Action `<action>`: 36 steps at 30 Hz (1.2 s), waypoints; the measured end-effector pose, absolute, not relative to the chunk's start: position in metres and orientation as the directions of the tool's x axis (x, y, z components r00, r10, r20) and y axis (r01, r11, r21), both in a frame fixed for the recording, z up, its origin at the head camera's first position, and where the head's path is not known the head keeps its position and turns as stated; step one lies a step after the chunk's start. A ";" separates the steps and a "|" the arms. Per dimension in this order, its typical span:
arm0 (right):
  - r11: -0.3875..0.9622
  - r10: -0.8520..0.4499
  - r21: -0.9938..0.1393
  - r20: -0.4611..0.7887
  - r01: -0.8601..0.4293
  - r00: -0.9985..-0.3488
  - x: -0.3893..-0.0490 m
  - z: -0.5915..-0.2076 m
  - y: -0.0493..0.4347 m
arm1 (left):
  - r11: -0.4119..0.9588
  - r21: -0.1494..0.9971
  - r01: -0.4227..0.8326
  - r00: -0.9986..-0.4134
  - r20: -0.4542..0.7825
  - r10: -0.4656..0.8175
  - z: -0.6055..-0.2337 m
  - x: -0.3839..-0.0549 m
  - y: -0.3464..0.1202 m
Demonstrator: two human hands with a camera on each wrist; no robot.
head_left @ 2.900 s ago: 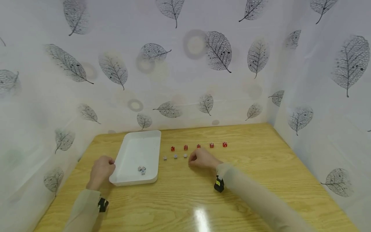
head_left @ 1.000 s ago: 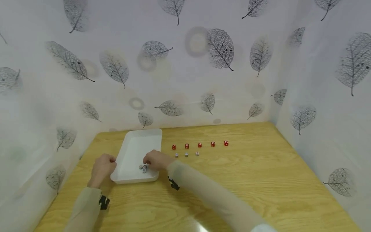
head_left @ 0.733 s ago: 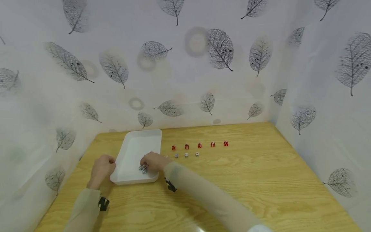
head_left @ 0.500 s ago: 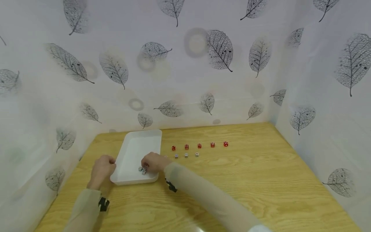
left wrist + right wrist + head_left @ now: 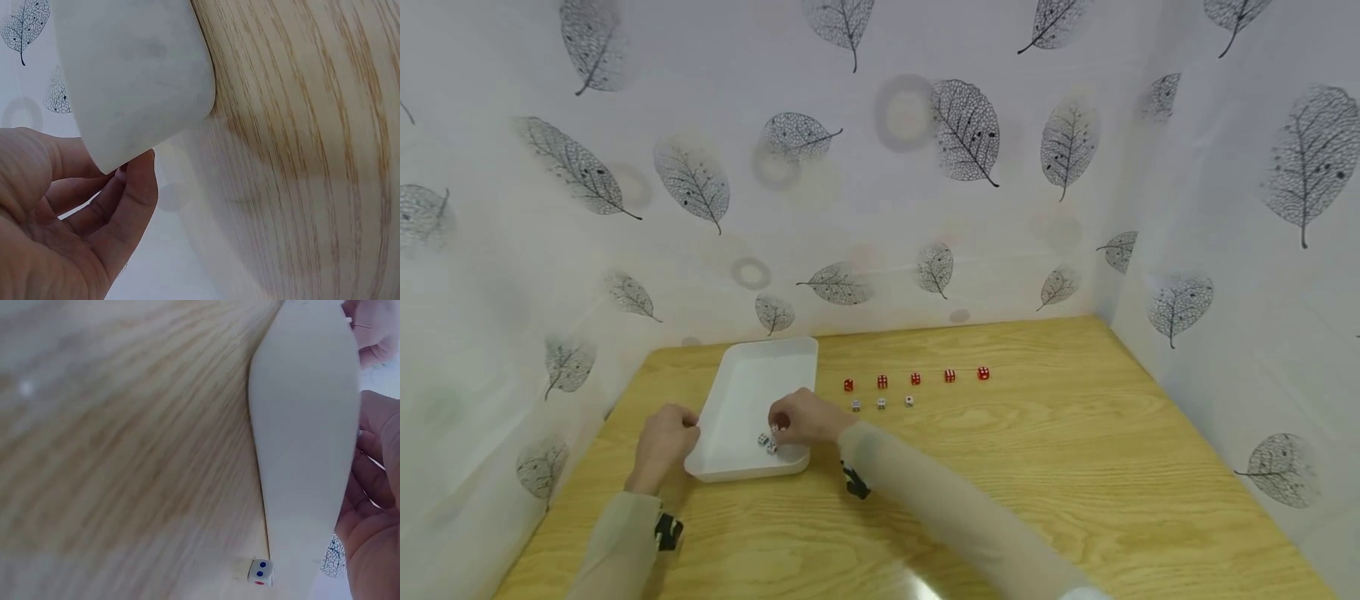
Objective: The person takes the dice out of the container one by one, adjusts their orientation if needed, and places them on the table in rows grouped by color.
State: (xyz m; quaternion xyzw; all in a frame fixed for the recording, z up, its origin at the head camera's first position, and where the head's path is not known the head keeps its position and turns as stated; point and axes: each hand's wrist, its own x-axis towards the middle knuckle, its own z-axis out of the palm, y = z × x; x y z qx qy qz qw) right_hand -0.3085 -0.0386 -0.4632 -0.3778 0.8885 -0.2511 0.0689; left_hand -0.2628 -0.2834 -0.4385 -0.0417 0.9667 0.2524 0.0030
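My left hand (image 5: 662,446) grips the near left part of the rim of a white tray (image 5: 741,465); in the left wrist view its thumb and fingers hold the tray's edge. My right hand (image 5: 807,418) reaches over the tray's right side, thumb and fingers pinching a small white die (image 5: 775,428). Two more white dice, one of them this die (image 5: 763,439), lie on the tray floor just by the fingertips. In the right wrist view the tray wall hides the fingertips; a white die (image 5: 261,572) lies on the table beside that wall.
Right of the tray, a row of several red dice (image 5: 915,379) runs across the wooden table (image 5: 1000,475). Nearer to me is a row of white dice (image 5: 882,404), its left end hidden by my right hand. Leaf-patterned curtain (image 5: 850,208) surrounds the table.
My right hand has moved left from the white row into the tray. A white die now stands at that row's right end. The tray dice shifted, one now between my fingers. My left hand stayed.
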 end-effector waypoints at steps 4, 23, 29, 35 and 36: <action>0.551 -0.668 -0.586 0.117 -0.594 -0.735 -0.303 -0.462 -0.029 | 0.871 0.485 -0.080 -0.997 -0.023 -0.079 -0.440 -0.261 -0.284; 0.454 -0.616 -0.716 0.178 -0.530 -0.767 -0.288 -0.467 0.030 | 0.882 0.469 -0.049 -0.998 0.013 -0.062 -0.439 -0.260 -0.284; 0.457 -0.614 -0.705 0.191 -0.542 -0.766 -0.287 -0.468 0.056 | 0.883 0.467 -0.043 -0.998 0.021 -0.059 -0.437 -0.262 -0.282; 0.505 -0.604 -0.688 0.149 -0.521 -0.783 -0.283 -0.470 0.083 | 0.884 0.466 -0.050 -0.998 0.004 -0.058 -0.438 -0.261 -0.281; 0.514 -0.599 -0.685 0.144 -0.516 -0.788 -0.282 -0.471 0.087 | 0.884 0.464 -0.053 -0.998 0.001 -0.060 -0.438 -0.260 -0.281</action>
